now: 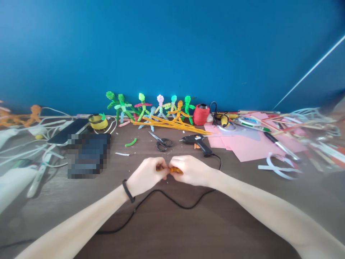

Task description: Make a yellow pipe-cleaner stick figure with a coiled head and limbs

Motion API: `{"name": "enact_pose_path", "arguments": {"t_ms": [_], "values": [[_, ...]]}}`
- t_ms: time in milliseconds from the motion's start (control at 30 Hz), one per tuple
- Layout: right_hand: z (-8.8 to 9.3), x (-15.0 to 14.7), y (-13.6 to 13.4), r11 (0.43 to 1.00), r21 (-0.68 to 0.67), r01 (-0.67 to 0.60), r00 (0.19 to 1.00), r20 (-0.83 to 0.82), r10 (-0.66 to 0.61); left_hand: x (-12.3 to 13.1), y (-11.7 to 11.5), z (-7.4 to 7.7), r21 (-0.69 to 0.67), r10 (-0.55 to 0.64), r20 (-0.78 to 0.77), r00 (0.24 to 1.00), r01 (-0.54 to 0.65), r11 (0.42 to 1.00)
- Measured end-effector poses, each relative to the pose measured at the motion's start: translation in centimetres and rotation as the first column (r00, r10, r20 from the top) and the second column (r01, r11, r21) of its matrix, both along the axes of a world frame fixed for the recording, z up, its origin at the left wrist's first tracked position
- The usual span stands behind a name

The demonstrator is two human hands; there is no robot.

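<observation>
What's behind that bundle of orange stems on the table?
Behind the orange stems, several colourful fuzzy dolls are propped upright, with the blue wall beyond. Whatever lies directly beneath the stems is covered, so I can't see it.

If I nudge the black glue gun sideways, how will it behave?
The glue gun lies flat on its side, so it will probably slide rather than tip. Its black cord trails in bends across the table, so it may drag. The solid-looking body should stay stiff.

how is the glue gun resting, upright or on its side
The glue gun lies on its side: its profile faces up from the table.
</observation>
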State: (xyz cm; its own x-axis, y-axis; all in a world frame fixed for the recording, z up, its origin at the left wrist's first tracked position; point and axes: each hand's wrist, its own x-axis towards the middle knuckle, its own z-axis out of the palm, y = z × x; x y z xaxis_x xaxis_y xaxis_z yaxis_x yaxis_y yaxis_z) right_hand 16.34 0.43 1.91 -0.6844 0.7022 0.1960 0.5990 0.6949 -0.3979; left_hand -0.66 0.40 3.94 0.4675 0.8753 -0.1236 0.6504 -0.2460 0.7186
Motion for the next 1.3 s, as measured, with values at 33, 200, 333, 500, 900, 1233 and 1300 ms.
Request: {"name": "enact_pose_path", "arguments": {"t_ms": [33,200,333,500,900,1233,1300], "values": [[-0.1,0.0,0.0,0.999,0.029,-0.015,1.0,0.023,0.014,0.0,0.0,0.0,-0.003,-0.002,0.001,1.0,0.002,1.0],[-0.3,0.2,0.2,0.994,0.09,-0.067,0.997,0.055,0.062,-0.2,0.3,-0.4,-0.038,0.006,0.006,1.0,-0.006,0.999],[-0.4,0.2,0.2,0.996,0.07,-0.047,0.998,0.051,0.044,-0.2,0.4,-0.4,-0.069,0.006,-0.032,0.999,-0.008,0.998],[-0.3,0.0,-0.1,1.0,0.015,0.008,0.999,0.051,-0.008,-0.2,0.2,-0.2,-0.089,-0.014,-0.036,0.999,0.011,0.996],[-0.1,-0.2,-0.6,0.99,0.138,-0.005,0.993,0.12,-0.012,-0.1,0.4,-0.8,-0.375,0.095,0.219,0.971,-0.006,0.927],[-0.4,0.7,0.4,0.977,0.172,0.125,0.988,-0.11,-0.107,-0.1,0.9,-1.2,-0.369,0.211,0.324,0.922,-0.082,0.926],[-0.3,0.7,0.6,0.975,0.19,0.116,0.991,-0.08,-0.103,0.0,0.9,-1.1,-0.351,0.196,0.322,0.926,-0.075,0.933]]}}
